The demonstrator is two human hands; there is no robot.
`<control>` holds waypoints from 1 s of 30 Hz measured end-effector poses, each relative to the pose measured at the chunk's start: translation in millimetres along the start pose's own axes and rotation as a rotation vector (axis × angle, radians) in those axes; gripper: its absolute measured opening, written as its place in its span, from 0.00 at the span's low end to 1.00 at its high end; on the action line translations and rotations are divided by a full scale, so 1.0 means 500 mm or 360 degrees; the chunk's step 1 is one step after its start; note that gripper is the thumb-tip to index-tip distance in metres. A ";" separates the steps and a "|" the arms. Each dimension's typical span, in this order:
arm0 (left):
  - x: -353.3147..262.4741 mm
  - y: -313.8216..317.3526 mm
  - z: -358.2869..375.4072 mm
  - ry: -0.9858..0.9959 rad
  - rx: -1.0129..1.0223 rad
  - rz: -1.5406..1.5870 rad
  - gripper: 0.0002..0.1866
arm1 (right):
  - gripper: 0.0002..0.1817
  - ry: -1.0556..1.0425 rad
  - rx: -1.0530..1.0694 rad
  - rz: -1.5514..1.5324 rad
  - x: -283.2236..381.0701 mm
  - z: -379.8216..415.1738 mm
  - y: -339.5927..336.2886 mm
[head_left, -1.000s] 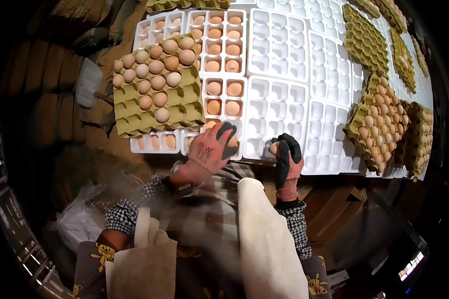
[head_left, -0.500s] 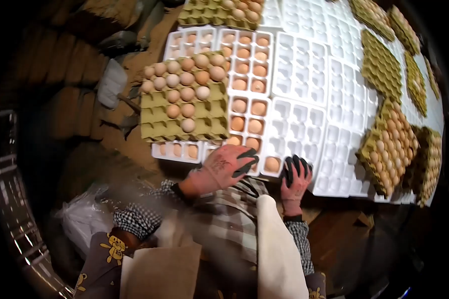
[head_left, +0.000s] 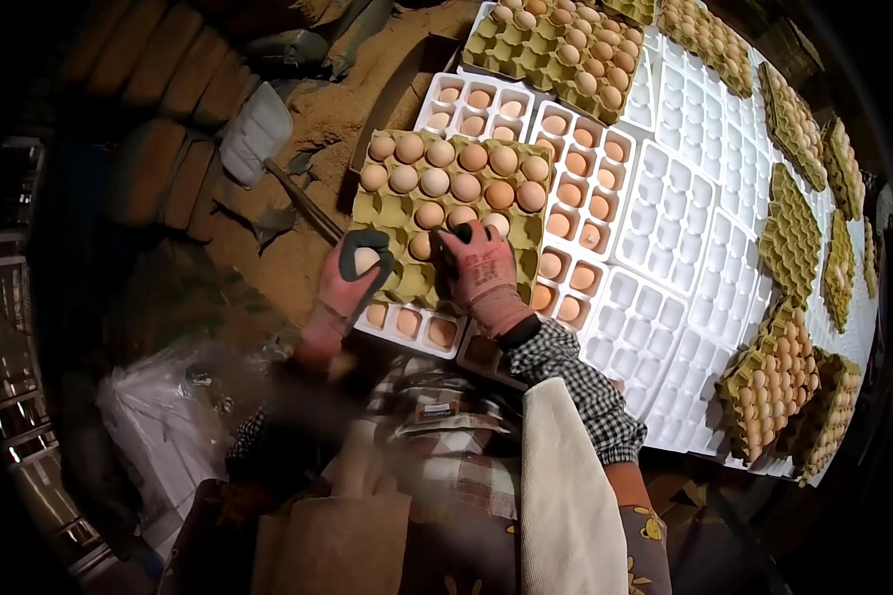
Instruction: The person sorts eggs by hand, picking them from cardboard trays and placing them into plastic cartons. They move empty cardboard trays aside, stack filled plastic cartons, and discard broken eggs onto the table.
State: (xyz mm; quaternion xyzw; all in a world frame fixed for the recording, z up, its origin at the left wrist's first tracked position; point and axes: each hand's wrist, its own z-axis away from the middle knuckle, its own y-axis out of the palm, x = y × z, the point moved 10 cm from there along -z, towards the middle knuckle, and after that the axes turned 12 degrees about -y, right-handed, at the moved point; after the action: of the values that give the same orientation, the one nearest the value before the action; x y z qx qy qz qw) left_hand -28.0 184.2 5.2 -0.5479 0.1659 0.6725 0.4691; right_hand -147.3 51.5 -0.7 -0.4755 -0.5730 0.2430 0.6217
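Observation:
My left hand (head_left: pixel 351 288), in a pink glove with dark fingertips, is closed around a pale egg (head_left: pixel 366 260) at the left edge of a yellow-green egg tray (head_left: pixel 392 212). Over the middle of this tray is my right hand (head_left: pixel 483 276), gloved alike. Its fingers are curled down into the cups and hide what lies under them. One brown egg (head_left: pixel 423 245) sits just left of these fingertips. Full rows of eggs (head_left: pixel 472 157) fill the tray's far side. Beneath the tray, white plastic trays (head_left: pixel 437 335) hold more eggs.
Empty white compartment trays (head_left: pixel 667 203) spread to the right. Another pulp tray with eggs (head_left: pixel 566 50) lies at the back, and several more stand along the right. A white shovel (head_left: pixel 256 134) leans at the left. Clear plastic wrapping (head_left: pixel 159 416) is beside my left arm.
Both hands have moved left and up from the white trays' front edge to the egg tray. My left hand now holds an egg. The camera view has shifted.

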 end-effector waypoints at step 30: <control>-0.003 0.106 -0.019 -0.0895 0.0737 0.1147 0.18 | 0.17 0.0469 -0.0889 -0.2021 -0.242 0.115 -0.123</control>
State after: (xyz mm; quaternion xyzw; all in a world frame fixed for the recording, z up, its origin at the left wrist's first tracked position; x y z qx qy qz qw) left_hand -65.5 150.0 -12.3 -0.1356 0.3564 0.8584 0.3430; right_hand -243.7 -59.4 -12.0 -0.2192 -0.6902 -0.3893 0.5692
